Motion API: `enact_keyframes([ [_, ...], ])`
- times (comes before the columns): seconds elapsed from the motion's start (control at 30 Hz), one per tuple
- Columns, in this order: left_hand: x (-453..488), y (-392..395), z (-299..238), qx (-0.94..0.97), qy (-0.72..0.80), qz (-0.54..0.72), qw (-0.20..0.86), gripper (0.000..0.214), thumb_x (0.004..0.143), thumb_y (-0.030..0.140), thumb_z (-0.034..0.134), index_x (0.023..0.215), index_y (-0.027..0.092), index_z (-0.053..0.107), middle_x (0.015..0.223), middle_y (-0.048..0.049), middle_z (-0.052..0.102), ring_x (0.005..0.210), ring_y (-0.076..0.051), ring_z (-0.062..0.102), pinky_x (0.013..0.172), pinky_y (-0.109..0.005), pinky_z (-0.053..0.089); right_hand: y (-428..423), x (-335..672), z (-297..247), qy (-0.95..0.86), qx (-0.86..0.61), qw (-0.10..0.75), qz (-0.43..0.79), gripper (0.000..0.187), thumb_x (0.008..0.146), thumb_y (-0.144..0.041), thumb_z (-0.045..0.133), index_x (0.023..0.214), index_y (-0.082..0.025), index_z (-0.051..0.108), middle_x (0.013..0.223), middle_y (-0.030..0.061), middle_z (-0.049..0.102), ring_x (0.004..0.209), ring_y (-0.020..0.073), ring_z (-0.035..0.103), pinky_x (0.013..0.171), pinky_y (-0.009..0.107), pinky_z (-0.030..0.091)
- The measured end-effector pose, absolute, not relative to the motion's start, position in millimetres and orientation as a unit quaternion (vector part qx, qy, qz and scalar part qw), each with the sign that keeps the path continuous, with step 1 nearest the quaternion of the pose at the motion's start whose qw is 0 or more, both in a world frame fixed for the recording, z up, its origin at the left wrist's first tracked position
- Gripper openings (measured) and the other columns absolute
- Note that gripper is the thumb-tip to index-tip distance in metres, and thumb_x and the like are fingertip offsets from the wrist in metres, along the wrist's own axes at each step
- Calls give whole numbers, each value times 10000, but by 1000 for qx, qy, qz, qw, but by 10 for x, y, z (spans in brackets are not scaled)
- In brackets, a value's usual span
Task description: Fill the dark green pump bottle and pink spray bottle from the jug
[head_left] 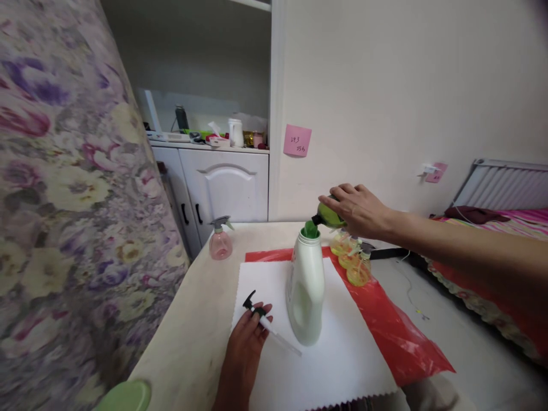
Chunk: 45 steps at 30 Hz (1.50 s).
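Observation:
A tall white bottle (305, 288) stands upright on a white sheet (325, 365), with a green funnel (310, 229) in its neck. My right hand (359, 210) is closed round a small green bottle (329, 216), tipped with its dark neck over the funnel. My left hand (245, 351) rests on the sheet to the left of the white bottle. Its fingers pinch a black pump sprayer head (256, 308) whose clear tube (286, 344) lies across the sheet towards the bottle's base.
A red plastic sheet (398, 337) lies under the white one. Small yellow spray bottles (353, 260) stand behind the white bottle, a pink spray bottle (220, 240) at the table's far left. A green lid (126, 398) sits near the front edge. A floral curtain hangs at the left, a bed at the right.

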<state>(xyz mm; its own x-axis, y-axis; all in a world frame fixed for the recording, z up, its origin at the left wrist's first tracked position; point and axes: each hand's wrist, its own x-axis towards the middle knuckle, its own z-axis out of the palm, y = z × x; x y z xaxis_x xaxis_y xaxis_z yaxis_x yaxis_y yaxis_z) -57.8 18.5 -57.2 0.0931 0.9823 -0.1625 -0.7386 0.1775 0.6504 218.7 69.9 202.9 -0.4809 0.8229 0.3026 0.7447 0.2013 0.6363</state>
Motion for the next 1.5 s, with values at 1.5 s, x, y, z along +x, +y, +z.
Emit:
enact_keyframes([
  [1.5, -623, 135, -501, 195, 292, 606, 714, 311, 710, 180, 757, 1008, 149, 673, 1011, -97, 733, 816, -164, 681, 728, -245, 503, 573, 1406, 2029, 735, 419, 222, 485, 577, 640, -212, 617, 1208, -285, 549, 1208, 117, 536, 1078, 349, 403, 854, 509, 302],
])
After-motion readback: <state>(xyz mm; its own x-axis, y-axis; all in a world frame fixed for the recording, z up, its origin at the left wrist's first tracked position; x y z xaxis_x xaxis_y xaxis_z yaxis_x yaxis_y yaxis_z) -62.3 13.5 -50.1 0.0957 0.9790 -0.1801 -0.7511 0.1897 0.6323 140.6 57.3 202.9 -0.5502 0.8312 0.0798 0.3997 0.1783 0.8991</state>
